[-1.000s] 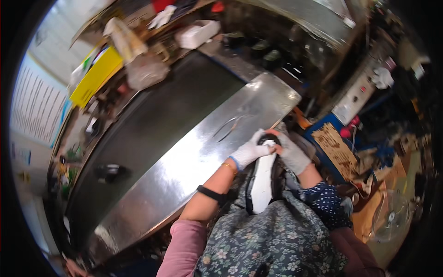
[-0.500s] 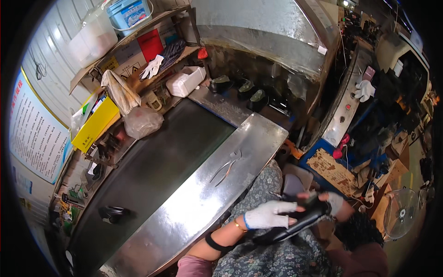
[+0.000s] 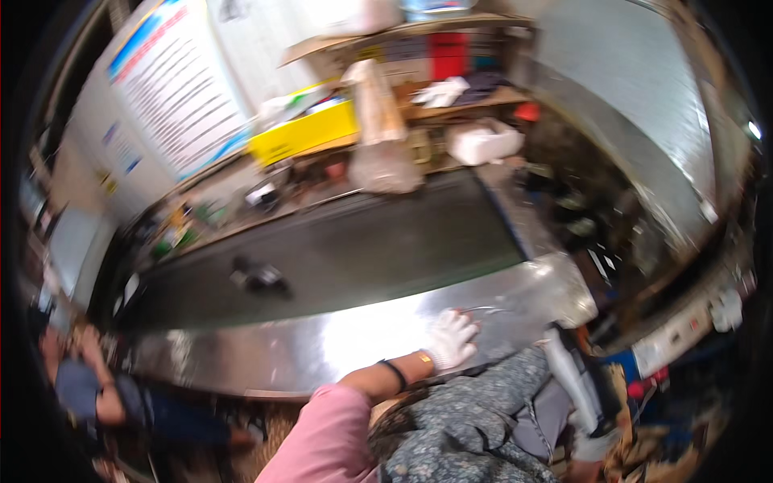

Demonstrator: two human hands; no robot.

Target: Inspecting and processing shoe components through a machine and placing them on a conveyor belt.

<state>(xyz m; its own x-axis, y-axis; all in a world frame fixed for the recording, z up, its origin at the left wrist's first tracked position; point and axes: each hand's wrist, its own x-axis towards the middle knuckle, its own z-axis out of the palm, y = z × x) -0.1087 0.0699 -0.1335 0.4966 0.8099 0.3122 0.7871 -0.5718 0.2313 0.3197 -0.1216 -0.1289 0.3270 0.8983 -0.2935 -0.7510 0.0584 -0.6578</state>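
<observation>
My left hand (image 3: 451, 340), in a white glove with bare fingertips, is over the shiny metal ledge (image 3: 274, 354), palm down with its fingers stretched out. Just beyond the fingertips lie pliers (image 3: 486, 309); motion blur hides whether I touch them. At the lower right, my gloved right hand (image 3: 594, 447) grips one end of a black shoe (image 3: 573, 378), which stands up on end beside my lap with a pale shine along it. A flowered apron (image 3: 475, 419) covers my lap.
Behind the ledge runs a dark conveyor belt (image 3: 386, 249) bearing a small black object (image 3: 259, 276). A yellow box (image 3: 302, 135), a plastic bag (image 3: 386, 171) and a white foam box (image 3: 485, 142) line the far side. Another person (image 3: 88, 378) is at the left.
My left hand has let go of the shoe and moved left onto the ledge near the pliers. The shoe has turned upright in my right hand. The view has swung left.
</observation>
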